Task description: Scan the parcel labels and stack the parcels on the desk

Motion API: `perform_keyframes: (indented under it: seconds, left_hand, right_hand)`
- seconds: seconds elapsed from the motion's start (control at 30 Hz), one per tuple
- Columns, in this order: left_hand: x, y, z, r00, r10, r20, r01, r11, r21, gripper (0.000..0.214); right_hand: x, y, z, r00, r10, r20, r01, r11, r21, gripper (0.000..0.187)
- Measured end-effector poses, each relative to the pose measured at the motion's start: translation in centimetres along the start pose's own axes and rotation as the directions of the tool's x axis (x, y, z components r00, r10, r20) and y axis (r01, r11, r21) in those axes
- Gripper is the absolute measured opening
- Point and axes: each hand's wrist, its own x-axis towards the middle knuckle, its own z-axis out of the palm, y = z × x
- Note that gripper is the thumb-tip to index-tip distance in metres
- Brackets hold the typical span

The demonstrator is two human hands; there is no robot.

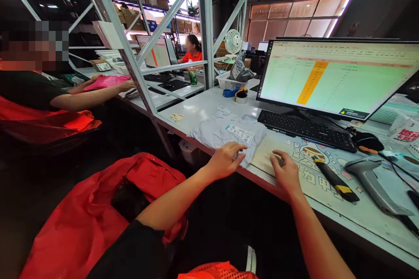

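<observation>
A grey plastic mailer bag (pixel 212 128) lies flat on the desk, a printed white label (pixel 240 133) facing up on it. My left hand (pixel 226 161) is at the bag's near edge, its fingers loosely bent with a gap between thumb and forefinger. Whether it presses on the plastic I cannot tell. To the right, my right hand (pixel 287 173) hovers over or rests on the printed desk mat (pixel 303 174), thumb and forefinger apart and nothing between them. A black and yellow utility knife (pixel 337 181) and a grey barcode scanner (pixel 375 185) lie right of that hand.
Behind the mat stand a keyboard (pixel 304 130) and a monitor (pixel 337 78). Tape rolls (pixel 241 96) and a white basket (pixel 229 82) sit farther back. A metal frame post (pixel 131 61) rises at left; beyond it a co-worker's arm (pixel 88 95) reaches to a pink bag (pixel 106 82).
</observation>
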Motion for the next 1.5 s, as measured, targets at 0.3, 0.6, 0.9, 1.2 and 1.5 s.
perform_keyframes:
  seconds: [0.3,0.6,0.9,1.2,1.5]
  left_hand:
    - [5.6,-3.7,4.2,0.860,-0.481,0.169,0.353,0.801,0.483,0.100]
    - [2.0,-4.1,4.9,0.868,-0.479,0.134,0.363,0.794,0.487,0.118]
    - [-0.6,-3.1,5.3,0.875,-0.481,0.063,0.418,0.813,0.406,0.112]
    - [2.6,-3.0,1.7,0.918,-0.396,-0.003,0.373,0.863,0.342,0.065]
    - [1.9,-1.9,6.5,0.928,-0.372,0.014,0.345,0.872,0.349,0.113]
  right_hand:
    - [6.2,-4.6,1.0,0.960,-0.198,0.196,0.221,0.970,-0.104,0.042]
    - [8.5,-2.3,5.8,0.786,0.078,0.613,0.268,0.850,-0.453,0.083]
    - [8.4,-1.2,4.6,0.728,0.191,0.658,0.257,0.814,-0.521,0.103]
    - [7.7,-0.4,1.4,0.722,0.265,0.640,0.184,0.817,-0.546,0.108]
    - [3.2,5.1,-16.5,0.983,0.181,-0.002,-0.134,0.717,-0.684,0.077]
